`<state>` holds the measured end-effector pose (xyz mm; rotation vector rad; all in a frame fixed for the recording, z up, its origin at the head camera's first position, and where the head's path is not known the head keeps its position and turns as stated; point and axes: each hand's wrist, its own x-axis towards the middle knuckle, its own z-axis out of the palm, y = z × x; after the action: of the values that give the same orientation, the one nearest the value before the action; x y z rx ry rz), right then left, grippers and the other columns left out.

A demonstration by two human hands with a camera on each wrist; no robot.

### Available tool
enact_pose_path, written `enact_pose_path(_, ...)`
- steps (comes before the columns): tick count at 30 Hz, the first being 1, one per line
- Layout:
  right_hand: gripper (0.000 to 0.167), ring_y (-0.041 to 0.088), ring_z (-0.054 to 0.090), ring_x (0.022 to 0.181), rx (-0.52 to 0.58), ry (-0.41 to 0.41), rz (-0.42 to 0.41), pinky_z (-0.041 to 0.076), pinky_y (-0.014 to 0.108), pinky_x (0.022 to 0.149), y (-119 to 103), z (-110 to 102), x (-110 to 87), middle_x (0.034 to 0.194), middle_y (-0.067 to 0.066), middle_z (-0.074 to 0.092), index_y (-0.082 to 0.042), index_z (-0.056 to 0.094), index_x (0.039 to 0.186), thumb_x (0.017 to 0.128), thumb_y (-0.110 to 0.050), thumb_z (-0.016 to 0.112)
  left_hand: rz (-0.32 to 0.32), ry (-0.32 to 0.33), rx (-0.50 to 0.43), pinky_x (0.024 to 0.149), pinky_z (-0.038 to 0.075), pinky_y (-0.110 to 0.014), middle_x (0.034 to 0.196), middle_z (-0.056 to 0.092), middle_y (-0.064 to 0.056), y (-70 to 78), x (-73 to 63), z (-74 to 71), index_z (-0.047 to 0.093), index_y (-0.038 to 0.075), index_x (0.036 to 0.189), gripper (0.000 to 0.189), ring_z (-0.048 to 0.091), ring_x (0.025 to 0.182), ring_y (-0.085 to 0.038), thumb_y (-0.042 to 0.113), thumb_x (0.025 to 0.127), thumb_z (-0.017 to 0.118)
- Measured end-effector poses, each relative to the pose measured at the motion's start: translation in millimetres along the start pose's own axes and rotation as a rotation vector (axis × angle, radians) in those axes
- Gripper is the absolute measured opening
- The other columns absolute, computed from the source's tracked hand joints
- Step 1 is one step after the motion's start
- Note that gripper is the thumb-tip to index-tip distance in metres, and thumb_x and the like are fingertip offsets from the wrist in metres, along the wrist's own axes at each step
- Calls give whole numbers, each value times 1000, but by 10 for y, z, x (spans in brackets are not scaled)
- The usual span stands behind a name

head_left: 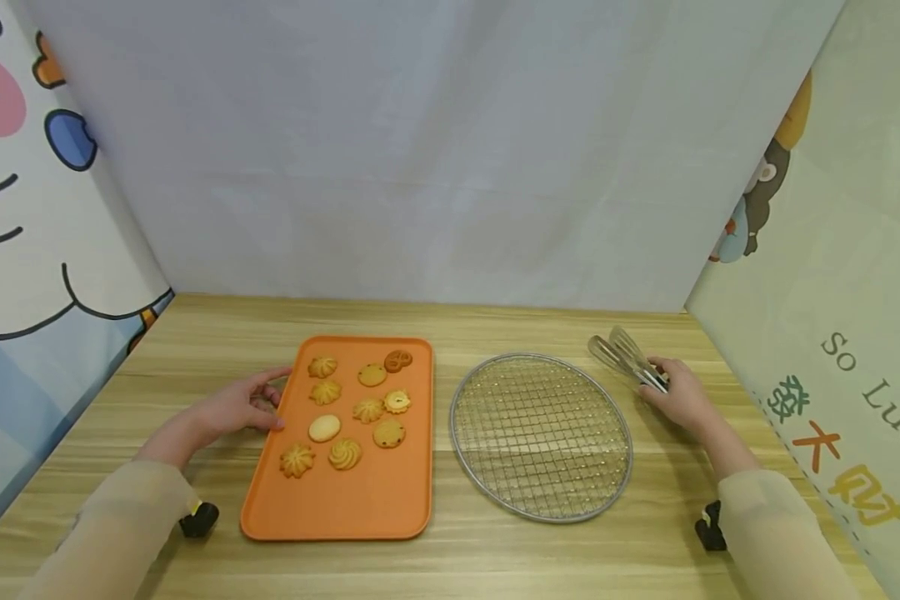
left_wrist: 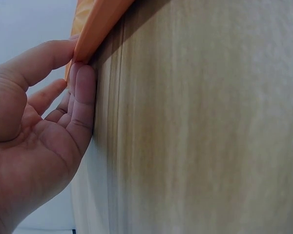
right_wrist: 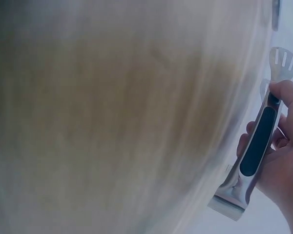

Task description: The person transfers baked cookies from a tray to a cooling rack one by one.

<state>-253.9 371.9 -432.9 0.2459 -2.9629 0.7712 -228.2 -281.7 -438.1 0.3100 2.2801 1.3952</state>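
An orange tray lies on the left half of the table with several cookies spread over its upper part. My left hand pinches its left rim. The left wrist view shows the thumb against the tray edge and fingertips at its underside. On the right, my right hand grips metal tongs by their arms. Seen from the right wrist, the tongs have a slotted head and a dark green grip panel; the jaws point away from me, toward the back left.
A round wire mesh rack with a grey rim lies flat between the tray and the tongs. Behind the wooden table hangs a pale cloth. Printed panels stand at the left and right sides.
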Motion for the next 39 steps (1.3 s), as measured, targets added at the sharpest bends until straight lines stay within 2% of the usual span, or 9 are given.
enact_pose_path(5, 60, 46, 46, 104, 36, -17, 6, 43, 51, 80, -53, -54, -39, 122, 35, 42, 14, 34, 137, 91, -13, 60, 8, 6, 20, 68, 47, -28, 102, 43, -17, 6, -1, -2, 14, 0, 150, 92, 51, 78, -17, 11, 81, 74)
enact_pose_path(12, 56, 45, 49, 102, 27, 24, -15, 45, 45, 74, -156, -115, -56, 120, 32, 45, 12, 38, 136, 91, -15, 60, 7, 7, 30, 70, 46, -28, 102, 43, -17, 35, -16, -6, 14, -1, 150, 92, 51, 79, -18, 11, 81, 73)
enact_pose_path(21, 52, 45, 52, 100, -6, 102, -74, 45, 52, 74, -359, -214, -61, 118, 29, 51, 8, 45, 133, 91, -18, 61, 1, -6, -3, 71, 47, -30, 103, 42, -16, 5, 0, -7, 12, 2, 151, 93, 52, 81, -20, 12, 82, 74)
enact_pose_path(30, 51, 33, 54, 88, -10, 140, -122, 43, 35, 63, -547, -263, -37, 115, 23, 53, 2, 49, 134, 90, -20, 63, 5, 3, 7, 71, 48, -29, 103, 43, -16, -2, 10, -25, 13, 2, 151, 93, 52, 82, -20, 11, 81, 74)
enact_pose_path(39, 50, 34, 55, 91, 2, 189, -197, 44, 40, 67, -816, -352, -72, 117, 22, 54, 1, 51, 133, 88, -17, 66, 6, -3, 4, 72, 47, -30, 103, 43, -17, 1, 6, -22, 13, 1, 151, 94, 53, 82, -20, 11, 81, 74)
